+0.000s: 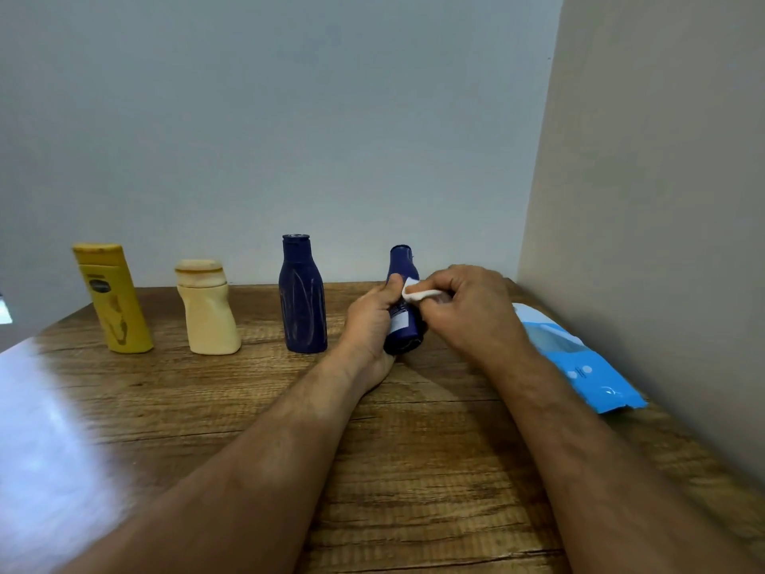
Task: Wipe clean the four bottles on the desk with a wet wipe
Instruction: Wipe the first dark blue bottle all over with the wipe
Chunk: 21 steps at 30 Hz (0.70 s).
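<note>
Near the desk's [414,470] back right corner, the left hand [372,321] curls its fingers round the small blue bottle [403,308], tilting and steadying it so the right hand [467,308], pinching the wet wipe [418,292], can rub its upper side.

Both bare forearms reaching fwd over wooden desk [248,408]. Left hand [372,321] wrapped round small dark-blue plastic bottle [403,312], thumb up its side. Right hand [467,304] knuckles up, fingers pinching folded white wet wipe [418,292] against bottle.
</note>
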### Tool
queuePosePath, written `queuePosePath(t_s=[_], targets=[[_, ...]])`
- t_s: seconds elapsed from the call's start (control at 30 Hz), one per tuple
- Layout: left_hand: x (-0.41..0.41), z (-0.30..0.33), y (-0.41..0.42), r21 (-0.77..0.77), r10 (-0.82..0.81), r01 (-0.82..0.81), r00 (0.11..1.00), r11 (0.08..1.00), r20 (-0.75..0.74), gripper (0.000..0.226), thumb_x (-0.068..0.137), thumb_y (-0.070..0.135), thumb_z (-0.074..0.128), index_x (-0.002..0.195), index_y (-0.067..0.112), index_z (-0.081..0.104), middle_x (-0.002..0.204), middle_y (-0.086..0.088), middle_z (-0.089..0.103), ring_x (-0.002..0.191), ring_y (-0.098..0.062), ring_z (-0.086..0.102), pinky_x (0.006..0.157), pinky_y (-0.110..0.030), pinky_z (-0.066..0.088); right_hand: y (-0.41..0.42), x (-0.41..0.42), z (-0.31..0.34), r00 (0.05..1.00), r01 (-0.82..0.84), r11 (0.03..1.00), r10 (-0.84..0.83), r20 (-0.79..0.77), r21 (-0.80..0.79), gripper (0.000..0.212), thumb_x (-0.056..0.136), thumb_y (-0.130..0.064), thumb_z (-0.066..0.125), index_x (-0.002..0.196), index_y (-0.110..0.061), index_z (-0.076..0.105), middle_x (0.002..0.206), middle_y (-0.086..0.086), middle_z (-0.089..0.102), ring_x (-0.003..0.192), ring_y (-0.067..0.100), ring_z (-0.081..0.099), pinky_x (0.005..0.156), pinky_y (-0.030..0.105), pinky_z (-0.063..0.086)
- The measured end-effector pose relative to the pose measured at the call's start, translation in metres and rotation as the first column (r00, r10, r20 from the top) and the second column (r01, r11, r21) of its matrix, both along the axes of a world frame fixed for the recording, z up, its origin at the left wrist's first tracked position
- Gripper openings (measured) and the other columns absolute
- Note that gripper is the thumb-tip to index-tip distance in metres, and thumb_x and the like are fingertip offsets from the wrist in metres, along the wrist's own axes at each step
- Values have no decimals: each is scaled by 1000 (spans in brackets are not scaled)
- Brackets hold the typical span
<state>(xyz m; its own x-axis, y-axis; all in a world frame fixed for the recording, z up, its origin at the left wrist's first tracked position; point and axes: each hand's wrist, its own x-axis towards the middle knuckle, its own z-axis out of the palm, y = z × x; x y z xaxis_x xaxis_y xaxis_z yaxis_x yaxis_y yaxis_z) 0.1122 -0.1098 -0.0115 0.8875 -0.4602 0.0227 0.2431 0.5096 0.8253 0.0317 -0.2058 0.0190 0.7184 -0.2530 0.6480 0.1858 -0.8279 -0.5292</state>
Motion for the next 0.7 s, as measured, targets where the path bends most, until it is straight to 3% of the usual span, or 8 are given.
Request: queuePosePath(t_s=[0.07, 0.17, 0.33, 0.4, 0.5, 0.63, 0.7], targets=[[1, 0, -1, 8, 7, -7, 1000, 1000, 12, 32, 98, 26, 61, 120, 3, 66, 105, -15, 72, 82, -22, 71, 78, -37, 58, -2, 1, 1, 999, 35, 999, -35, 10, 10, 15, 86, -23, 67, 94, -28, 79, 82, -8, 69, 75, 5, 59, 66, 12, 41], [1, 0, -3, 39, 39, -41, 998, 998, 43, 33, 98, 25, 62, 125, 4, 60, 103, -14, 73, 81, -23, 72, 75, -39, 61, -7, -2, 2, 993, -21, 999, 15, -113, -49, 22, 80, -15, 68, 89, -31, 79, 74, -14, 62, 70, 3, 56, 62, 10, 37], [3, -1, -2, 142, 92, -101, 993, 985, 72, 35, 99, 25, 61, 128, 6, 55, 105, -17, 71, 82, -27, 71, 76, -44, 60, -7, -8, 1, 946, -145, 989, 126, -297, -40, 24, 70, -8, 69, 79, -27, 81, 74, -10, 73, 70, 3, 64, 62, 13, 45], [2, -1, -3, 145, 83, -92, 994, 985, 64, 34, 100, 24, 59, 128, 5, 54, 108, -18, 71, 82, -27, 71, 76, -44, 60, -8, -7, 0, 956, -132, 990, 115, -271, -48, 22, 70, -10, 69, 79, -26, 81, 72, -9, 72, 67, 3, 63, 60, 13, 44], [0, -2, -3, 143, 19, -29, 997, 989, 73, 31, 102, 22, 56, 130, 8, 54, 110, -16, 71, 85, -27, 71, 78, -45, 60, -10, -3, -1, 975, -40, 997, 23, -221, -72, 20, 78, -17, 68, 91, -26, 80, 84, -7, 71, 76, 6, 60, 69, 19, 46], [-3, -2, -2, 88, -54, 47, 996, 995, 74, 24, 105, 18, 48, 124, 8, 58, 97, -13, 69, 76, -25, 67, 71, -41, 57, -9, 4, 0, 989, 140, 990, -140, -43, -17, 21, 89, -19, 64, 104, -27, 77, 92, -2, 63, 80, 7, 53, 67, 12, 36], [-6, 0, 0, 76, -81, 77, 995, 994, 58, 25, 104, 20, 46, 120, 7, 60, 89, -12, 68, 70, -25, 65, 66, -38, 56, -8, 3, 2, 991, 131, 989, -133, 30, 65, 22, 88, -16, 65, 104, -25, 77, 94, -2, 66, 81, 8, 56, 71, 13, 41]])
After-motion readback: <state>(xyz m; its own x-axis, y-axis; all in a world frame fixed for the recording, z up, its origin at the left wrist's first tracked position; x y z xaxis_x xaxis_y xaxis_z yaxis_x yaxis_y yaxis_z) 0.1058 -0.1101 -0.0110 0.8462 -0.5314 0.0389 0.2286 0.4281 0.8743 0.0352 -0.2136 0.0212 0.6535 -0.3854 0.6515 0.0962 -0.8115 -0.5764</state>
